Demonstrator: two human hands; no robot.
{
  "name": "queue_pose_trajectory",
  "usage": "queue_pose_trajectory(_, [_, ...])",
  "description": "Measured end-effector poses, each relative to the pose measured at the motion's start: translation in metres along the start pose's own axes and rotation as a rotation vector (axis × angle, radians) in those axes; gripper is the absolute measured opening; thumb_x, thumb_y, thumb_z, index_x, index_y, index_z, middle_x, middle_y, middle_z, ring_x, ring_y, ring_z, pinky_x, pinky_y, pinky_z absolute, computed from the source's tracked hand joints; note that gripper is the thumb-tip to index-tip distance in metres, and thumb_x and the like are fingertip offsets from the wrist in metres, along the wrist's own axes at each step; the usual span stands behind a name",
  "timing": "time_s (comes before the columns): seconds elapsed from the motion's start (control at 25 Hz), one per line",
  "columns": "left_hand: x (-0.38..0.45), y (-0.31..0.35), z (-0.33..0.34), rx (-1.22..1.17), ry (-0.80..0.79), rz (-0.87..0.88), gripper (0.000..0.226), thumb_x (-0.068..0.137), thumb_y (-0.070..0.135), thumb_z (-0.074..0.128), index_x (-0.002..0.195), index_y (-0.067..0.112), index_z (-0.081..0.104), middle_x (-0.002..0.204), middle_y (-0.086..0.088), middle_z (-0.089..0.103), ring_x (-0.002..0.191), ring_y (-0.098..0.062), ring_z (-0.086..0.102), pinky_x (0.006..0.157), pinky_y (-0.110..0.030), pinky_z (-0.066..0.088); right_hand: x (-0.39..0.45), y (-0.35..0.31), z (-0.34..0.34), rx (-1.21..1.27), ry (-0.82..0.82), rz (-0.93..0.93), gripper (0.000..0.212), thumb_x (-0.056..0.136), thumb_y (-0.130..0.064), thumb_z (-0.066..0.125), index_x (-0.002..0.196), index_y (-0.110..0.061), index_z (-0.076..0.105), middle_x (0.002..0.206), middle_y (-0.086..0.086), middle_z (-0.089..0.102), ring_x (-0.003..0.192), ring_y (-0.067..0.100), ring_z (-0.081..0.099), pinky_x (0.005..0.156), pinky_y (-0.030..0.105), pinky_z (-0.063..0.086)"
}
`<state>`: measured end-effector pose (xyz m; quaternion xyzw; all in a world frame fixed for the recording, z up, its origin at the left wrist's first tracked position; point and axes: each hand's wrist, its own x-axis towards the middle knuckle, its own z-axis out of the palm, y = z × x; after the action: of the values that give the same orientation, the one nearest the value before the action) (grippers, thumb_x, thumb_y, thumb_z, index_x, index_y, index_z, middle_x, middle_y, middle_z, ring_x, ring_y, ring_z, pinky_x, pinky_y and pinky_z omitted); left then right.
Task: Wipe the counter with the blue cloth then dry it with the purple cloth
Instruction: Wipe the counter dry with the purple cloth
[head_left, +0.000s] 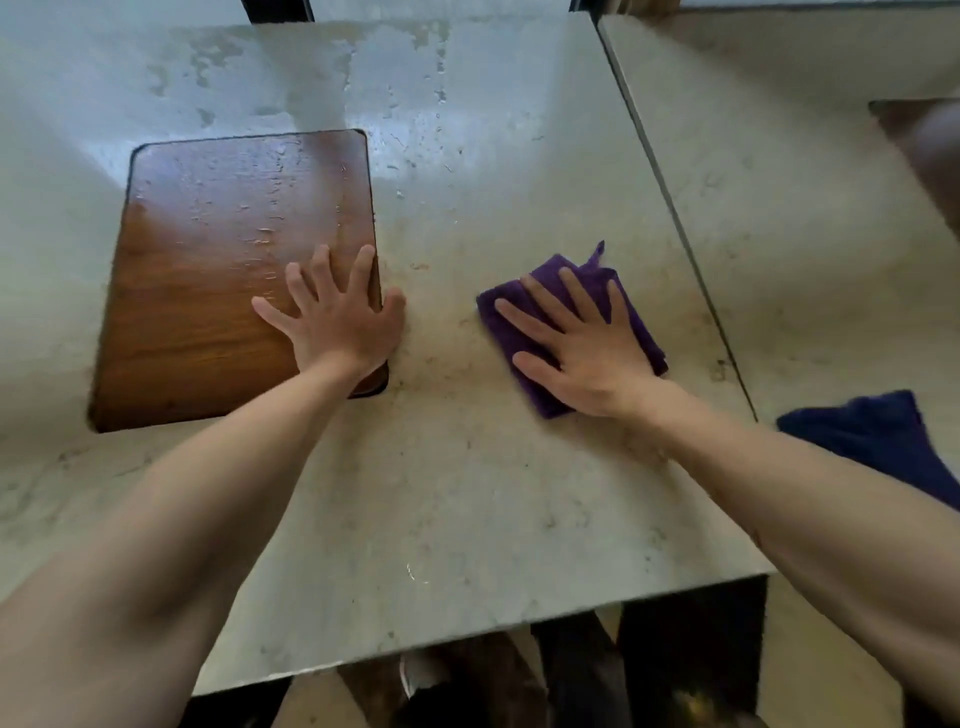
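Wooden board (208, 291) lies flat on left part of counter (467, 493), surface streaked with wet marks. Left hand (337, 317) rests flat on board's right edge, fingers straight and spread, thumb over onto counter, grasping nothing. Wet patches on counter beyond board. Right hand (576, 343) presses flat on folded purple cloth (634, 322) at counter's middle right, fingers straight, not curled round it. Blue cloth (883, 441) lies crumpled on neighbouring slab (779, 208) at far right, apart from both hands.

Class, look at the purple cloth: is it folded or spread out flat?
Folded: the purple cloth shows layered edges under the flat right hand.
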<state>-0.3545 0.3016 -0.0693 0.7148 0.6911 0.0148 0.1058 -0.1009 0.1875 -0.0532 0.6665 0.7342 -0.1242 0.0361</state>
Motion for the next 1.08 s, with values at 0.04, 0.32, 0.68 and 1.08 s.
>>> queue_pose_trajectory(0.04, [0.001,0.000,-0.001,-0.008,-0.021,0.001,0.061,0.088,0.064,0.016,0.146,0.045,0.022,0.161,-0.005,0.012,0.149,-0.036,0.000,0.108,-0.077,-0.005,-0.028,-0.009,0.007,0.018,-0.004,0.030,0.060,0.095,-0.068,0.013,0.151,-0.059,-0.006,0.167,-0.016,-0.009,0.153,0.025,-0.018,0.116,0.066,-0.013])
queue_pose_trajectory(0.32, [0.000,-0.004,-0.004,-0.039,-0.054,0.025,0.066,0.086,0.065,0.012,0.147,0.042,0.019,0.160,-0.007,0.011,0.150,-0.038,-0.003,0.106,-0.078,-0.008,-0.173,-0.079,0.059,0.086,0.107,0.473,0.062,0.096,-0.067,0.013,0.154,-0.052,-0.003,0.168,-0.011,-0.005,0.154,0.025,-0.012,0.116,0.068,-0.009])
queue_pose_trajectory(0.68, [-0.002,-0.001,-0.003,0.043,-0.037,0.049,0.063,0.092,0.062,0.011,0.152,0.041,0.011,0.164,-0.006,0.002,0.149,-0.040,-0.004,0.107,-0.079,-0.004,-0.118,-0.151,0.065,0.107,0.163,0.672,0.069,0.096,-0.061,0.026,0.159,-0.038,0.012,0.168,0.002,0.010,0.153,0.041,0.008,0.111,0.077,0.006])
queue_pose_trajectory(1.08, [0.035,-0.046,-0.043,-0.184,0.137,0.054,0.038,0.099,0.047,0.037,0.134,0.038,0.047,0.137,-0.003,0.045,0.127,-0.031,0.040,0.106,-0.059,0.024,0.076,-0.071,0.008,0.107,0.162,0.637,0.065,0.097,-0.063,0.010,0.156,-0.045,-0.011,0.169,-0.002,-0.007,0.153,0.039,-0.009,0.110,0.077,0.000])
